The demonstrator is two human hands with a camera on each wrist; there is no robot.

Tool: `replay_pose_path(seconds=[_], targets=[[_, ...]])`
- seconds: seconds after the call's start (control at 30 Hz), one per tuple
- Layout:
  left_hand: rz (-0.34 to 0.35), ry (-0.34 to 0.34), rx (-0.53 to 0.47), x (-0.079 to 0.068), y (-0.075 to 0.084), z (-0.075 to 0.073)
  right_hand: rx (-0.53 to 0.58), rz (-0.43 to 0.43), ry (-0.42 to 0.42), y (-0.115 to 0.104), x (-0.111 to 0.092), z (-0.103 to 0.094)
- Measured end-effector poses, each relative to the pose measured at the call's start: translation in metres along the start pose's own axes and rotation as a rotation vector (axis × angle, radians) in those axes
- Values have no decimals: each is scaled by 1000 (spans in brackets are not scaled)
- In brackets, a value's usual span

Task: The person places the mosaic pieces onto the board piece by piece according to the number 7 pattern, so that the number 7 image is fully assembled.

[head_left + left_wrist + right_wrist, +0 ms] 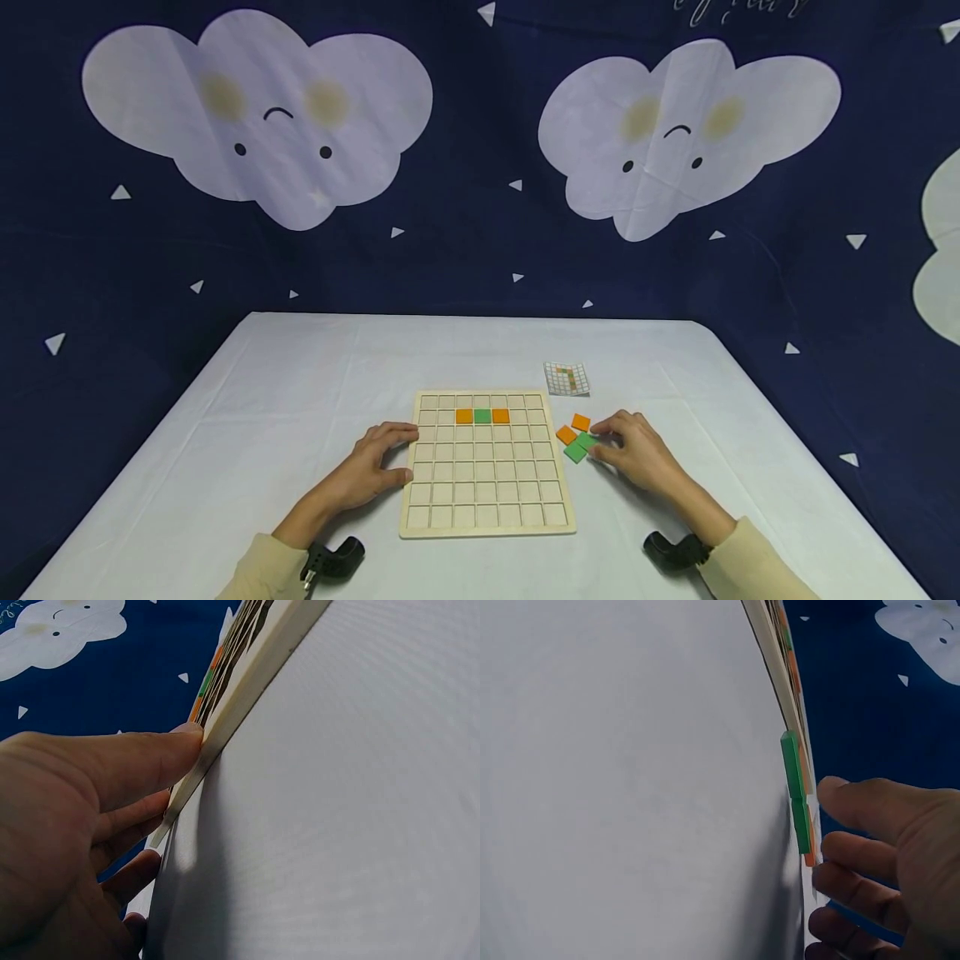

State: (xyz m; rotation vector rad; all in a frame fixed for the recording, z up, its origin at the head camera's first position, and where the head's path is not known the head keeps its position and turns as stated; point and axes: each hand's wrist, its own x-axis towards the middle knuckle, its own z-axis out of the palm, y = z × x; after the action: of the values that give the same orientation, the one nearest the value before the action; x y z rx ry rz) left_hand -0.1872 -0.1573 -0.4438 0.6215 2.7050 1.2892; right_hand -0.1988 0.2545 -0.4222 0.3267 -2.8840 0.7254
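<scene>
A wooden grid board (486, 494) lies flat on the table. In its second row from the far side sit an orange tile (464, 416), a green tile (482, 416) and another orange tile (500, 416), side by side. My left hand (369, 465) rests against the board's left edge, thumb and fingertips touching the rim. Right of the board lie two loose orange tiles (581, 422) and two loose green tiles (575, 452). Over the nearer part of that group hovers my right hand (637, 450), thumb and fingers spread apart. The right wrist view shows its fingers beside the green tiles (792, 765), pinching none.
A small card with a printed grid pattern (567, 381) lies beyond the board's far right corner. White cloth covers the table (300, 375). Behind it hangs a dark blue curtain (480, 250) with clouds. Each wrist carries a black device (341, 560).
</scene>
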Motion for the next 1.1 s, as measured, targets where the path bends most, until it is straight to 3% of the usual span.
replay_pose_path(seconds=[1.1], targets=[[-15, 0, -9, 0, 2, -1, -65, 0, 31, 3, 4, 11]])
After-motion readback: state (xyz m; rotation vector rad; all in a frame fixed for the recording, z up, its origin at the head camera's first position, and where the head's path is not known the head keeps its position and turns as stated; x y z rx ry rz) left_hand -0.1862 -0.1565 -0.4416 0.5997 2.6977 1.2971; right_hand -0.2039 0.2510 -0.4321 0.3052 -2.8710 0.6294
